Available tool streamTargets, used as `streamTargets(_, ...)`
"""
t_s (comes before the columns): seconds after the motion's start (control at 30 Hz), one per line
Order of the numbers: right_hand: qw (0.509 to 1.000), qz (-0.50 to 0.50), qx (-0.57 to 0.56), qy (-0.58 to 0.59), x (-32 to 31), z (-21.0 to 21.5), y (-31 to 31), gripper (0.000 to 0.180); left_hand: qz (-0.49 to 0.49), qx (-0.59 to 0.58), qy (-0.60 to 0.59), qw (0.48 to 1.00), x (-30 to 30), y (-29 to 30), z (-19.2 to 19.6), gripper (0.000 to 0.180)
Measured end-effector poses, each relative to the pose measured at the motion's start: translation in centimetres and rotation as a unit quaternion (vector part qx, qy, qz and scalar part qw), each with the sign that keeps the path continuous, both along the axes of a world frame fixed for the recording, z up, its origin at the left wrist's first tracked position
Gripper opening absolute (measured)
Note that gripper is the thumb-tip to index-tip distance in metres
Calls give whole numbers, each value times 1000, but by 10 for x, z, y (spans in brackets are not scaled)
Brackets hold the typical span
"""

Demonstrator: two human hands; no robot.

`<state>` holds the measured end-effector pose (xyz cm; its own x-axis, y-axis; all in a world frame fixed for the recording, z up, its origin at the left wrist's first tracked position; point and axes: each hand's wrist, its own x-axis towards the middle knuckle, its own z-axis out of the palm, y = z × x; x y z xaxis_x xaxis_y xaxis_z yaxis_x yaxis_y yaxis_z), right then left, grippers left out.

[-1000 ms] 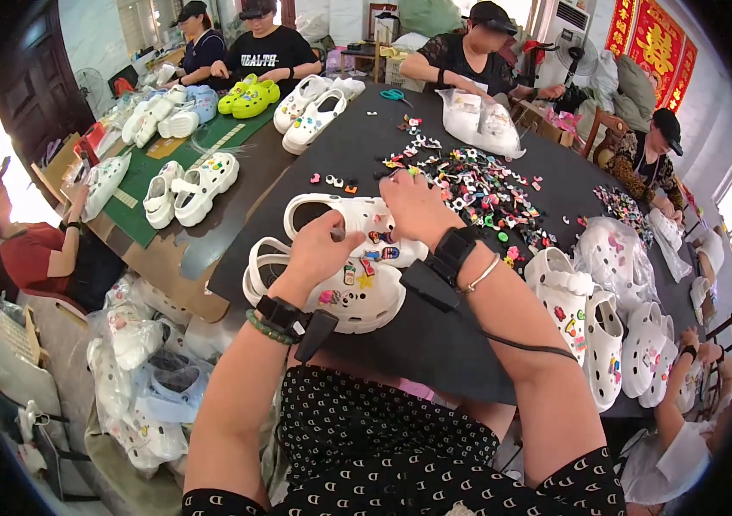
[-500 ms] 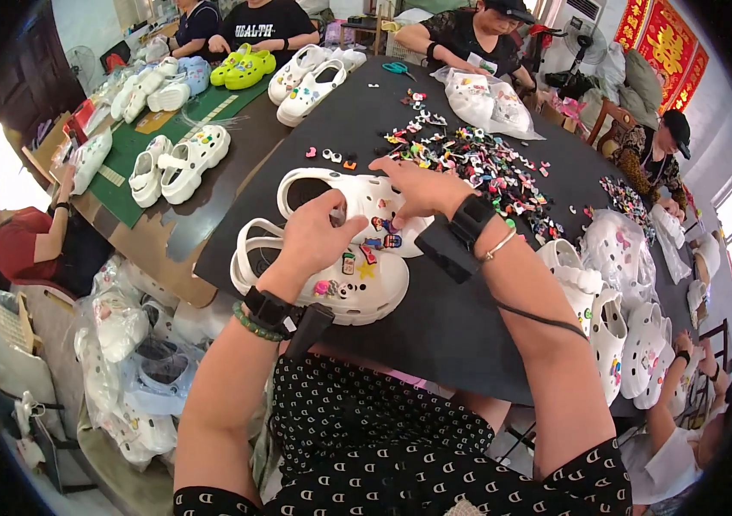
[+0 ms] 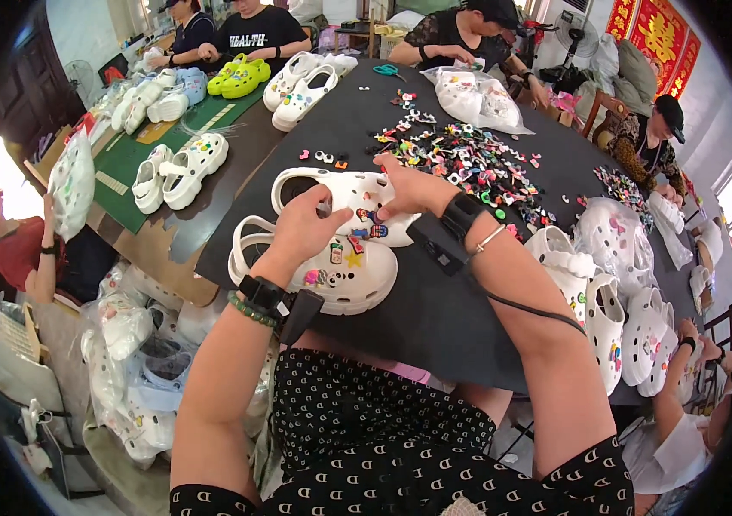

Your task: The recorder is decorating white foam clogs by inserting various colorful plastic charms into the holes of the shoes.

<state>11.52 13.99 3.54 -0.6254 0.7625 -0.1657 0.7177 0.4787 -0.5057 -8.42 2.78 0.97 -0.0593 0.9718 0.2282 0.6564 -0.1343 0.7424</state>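
Observation:
A white clog [image 3: 355, 190] with several cartoon charms on its upper lies on the black tabletop, toe pointing right. My left hand [image 3: 304, 227] is closed on it near the foot opening, thumb across the upper; the fingertips are partly hidden. On the toe side, my right hand [image 3: 410, 191] grips the same clog, thumb beside the charms [image 3: 374, 225]. Whether a loose charm sits between my fingers cannot be made out. Nearer to me, touching the first, rests a second white clog [image 3: 367, 284] with a star, a panda and other charms.
A heap of loose charms [image 3: 477, 168] spreads beyond my right hand, with a few charms [image 3: 324, 158] behind the clog. Teal scissors [image 3: 388, 70] lie at the back. Bagged clogs [image 3: 479, 99] and more white clogs [image 3: 604, 331] stand around. Co-workers sit around the tables.
My hands stay on the same clog, the right thumb pressing beside the charms. At the left, a co-worker has raised a bagged pair of clogs. The view has shifted slightly.

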Motion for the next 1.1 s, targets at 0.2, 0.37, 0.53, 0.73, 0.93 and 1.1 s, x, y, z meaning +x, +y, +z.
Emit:
streamTargets(0.2, 999, 26, 0, -24, -2, -3, 0, 103, -4, 0, 4, 1000, -7, 3, -7, 37)
streamTargets(0.37, 999, -17, 22, -35, 0, -9, -3, 103, -17, 20, 1, 1000, -2, 9, -10, 34)
streamTargets(0.53, 993, -103, 52, -24, -10, -14, -14, 103, -11, 27, 44, 999, -5, 9, -9, 35)
streamTargets(0.73, 969, -131, 161, 130, 0, -32, -30, 78, 10, 35, 51, 998, -5, 16, -16, 37)
streamTargets(0.93, 944, -77, 253, 199, 18, -41, -45, 21, 2, 40, 48, 998, -5, 12, -11, 39)
streamTargets(1.1, 951, -126, 165, 230, 31, -11, -42, 17, 12, 84, 61, 995, -8, 16, -16, 41)
